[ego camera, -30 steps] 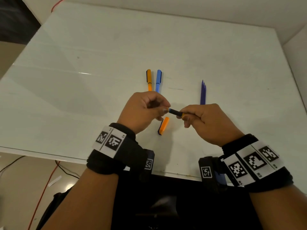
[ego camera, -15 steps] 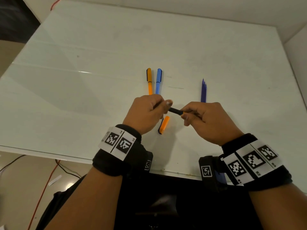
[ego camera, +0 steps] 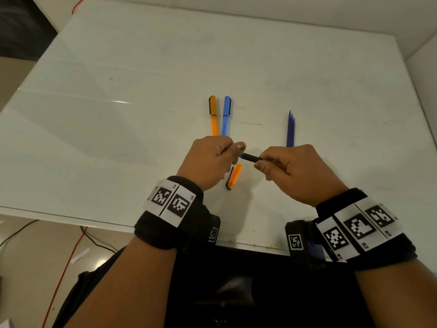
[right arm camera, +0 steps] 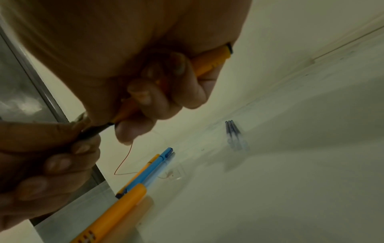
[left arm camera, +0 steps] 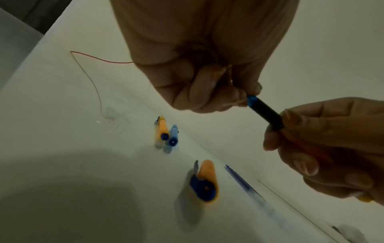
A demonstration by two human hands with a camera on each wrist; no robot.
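Observation:
Both hands hold one uncapped orange pen above the white table. My right hand grips its orange barrel. My left hand pinches the tip end of the pen's black front section, whose tip is hidden in the fingers. In the left wrist view a blue ring shows on the black section at the left fingertips. A loose orange cap lies on the table under the hands.
A capped orange pen and a capped blue pen lie side by side beyond the hands. Several dark blue refills lie to the right. A red wire crosses the far left corner. Walls close the back and right.
My left wrist has shifted right and the hand has turned a little on the pen's tip end. Slightly more of the black section shows between the hands. The right hand has barely moved.

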